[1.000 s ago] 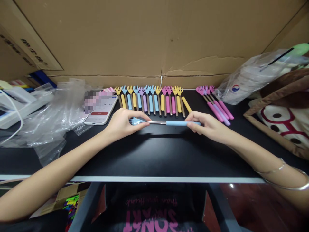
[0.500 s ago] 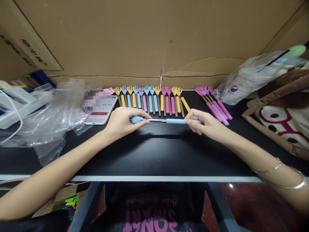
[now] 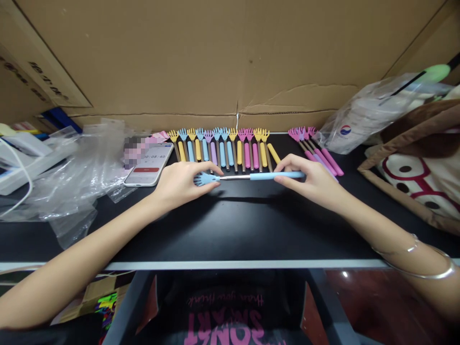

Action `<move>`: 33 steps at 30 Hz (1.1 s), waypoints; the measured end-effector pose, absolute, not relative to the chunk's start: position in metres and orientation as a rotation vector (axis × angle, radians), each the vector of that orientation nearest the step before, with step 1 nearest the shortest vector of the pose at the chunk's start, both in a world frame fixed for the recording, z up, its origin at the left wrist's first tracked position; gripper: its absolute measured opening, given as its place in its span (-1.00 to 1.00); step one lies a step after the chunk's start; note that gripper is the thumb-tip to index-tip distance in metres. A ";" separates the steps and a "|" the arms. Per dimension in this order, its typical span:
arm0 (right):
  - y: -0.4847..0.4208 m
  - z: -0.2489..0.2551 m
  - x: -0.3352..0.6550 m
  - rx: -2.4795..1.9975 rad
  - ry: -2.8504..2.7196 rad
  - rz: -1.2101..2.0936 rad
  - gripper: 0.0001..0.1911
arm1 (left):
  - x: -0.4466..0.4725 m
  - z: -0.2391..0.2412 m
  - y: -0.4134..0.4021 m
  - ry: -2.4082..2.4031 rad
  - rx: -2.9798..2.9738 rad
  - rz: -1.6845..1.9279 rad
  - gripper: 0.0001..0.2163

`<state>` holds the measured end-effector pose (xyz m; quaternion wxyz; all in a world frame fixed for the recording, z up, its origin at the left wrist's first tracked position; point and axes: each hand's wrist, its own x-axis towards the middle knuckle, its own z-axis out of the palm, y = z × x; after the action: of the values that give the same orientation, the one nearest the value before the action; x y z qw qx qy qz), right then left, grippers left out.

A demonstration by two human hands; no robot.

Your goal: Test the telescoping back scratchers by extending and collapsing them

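Clear plastic bags (image 3: 77,167) are lying crumpled at far left; a white-cased smartphone (image 3: 143,179) is resting beside them, displaying a timer.

Left hand (image 3: 185,183): thumb and fingers are pinching the base of the claw head.

Light-blue back scratcher (image 3: 235,178), metal shaft: it is spanning both hands, nearly level, raised over the black tabletop (image 3: 233,230); it is probably handling as light, stiff along the shaft, slicker on bare metal; the handle and the claw's base are seeming the surest holds, the thin prongs the likeliest to bend.

Row of claw-headed rods (image 3: 235,160), mixed colours: these are lying behind, coloured handles alongside.

Right hand (image 3: 307,178): thumb and fingers are gripping the blue handle.

Pink and purple back scratchers (image 3: 331,161): these are lying grouped behind that hand.

Bagged drink cup (image 3: 355,125): it is leaning at far right
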<state>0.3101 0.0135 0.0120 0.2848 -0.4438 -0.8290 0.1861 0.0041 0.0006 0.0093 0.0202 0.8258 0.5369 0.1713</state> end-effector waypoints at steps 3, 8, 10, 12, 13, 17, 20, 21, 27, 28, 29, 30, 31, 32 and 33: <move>0.014 0.015 0.311 -1.183 -2.228 0.489 -0.68 | 0.001 0.012 0.002 1.628 2.585 0.561 -0.77; 0.018 0.018 0.315 -1.186 -2.231 0.381 -0.66 | -0.003 0.013 0.003 1.653 2.635 0.548 -0.75; 0.020 0.018 0.318 -1.200 -2.246 0.355 -0.66 | -0.005 0.013 0.004 1.682 2.659 0.528 -0.73; 0.022 0.017 0.321 -1.227 -2.282 0.325 -0.65 | -0.005 0.013 0.004 1.704 2.704 0.515 -0.73; 0.022 0.017 0.322 -1.242 -2.307 0.296 -0.66 | -0.005 0.013 0.004 1.714 2.733 0.508 -0.73; 0.022 0.015 0.327 -1.288 -2.419 0.097 -0.70 | -0.005 0.011 0.004 1.744 2.836 0.480 -0.72; 0.022 0.015 0.330 -1.261 -2.488 0.029 -0.71 | -0.005 0.010 0.004 1.692 2.864 0.465 -0.72; 0.023 0.016 0.331 -1.247 -2.503 0.028 -0.71 | -0.005 0.011 0.004 1.664 2.859 0.467 -0.72; 0.025 0.018 0.333 -1.226 -2.524 -0.012 -0.68 | -0.005 0.015 0.001 1.558 2.775 0.496 -0.73; 0.025 0.018 0.333 -1.232 -2.528 -0.017 -0.68 | -0.005 0.016 0.000 1.548 2.766 0.487 -0.73; 0.025 0.017 0.333 -1.239 -2.534 -0.020 -0.69 | -0.004 0.016 0.000 1.545 2.755 0.477 -0.72; 0.025 0.017 0.332 -1.245 -2.541 -0.024 -0.70 | -0.004 0.016 0.000 1.548 2.742 0.463 -0.72; 0.025 0.016 0.332 -1.248 -2.550 -0.027 -0.71 | -0.003 0.016 0.000 1.561 2.727 0.447 -0.72; 0.024 0.016 0.332 -1.246 -2.561 -0.030 -0.73 | -0.003 0.016 0.000 1.583 2.712 0.435 -0.72; 0.024 0.015 0.332 -1.240 -2.573 -0.034 -0.75 | -0.003 0.016 0.000 1.607 2.701 0.424 -0.73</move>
<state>0.3319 0.0241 0.0151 0.1422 -0.4297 -0.8916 -0.0117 -0.0031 -0.0001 0.0156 -0.0149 0.8515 0.5068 0.1336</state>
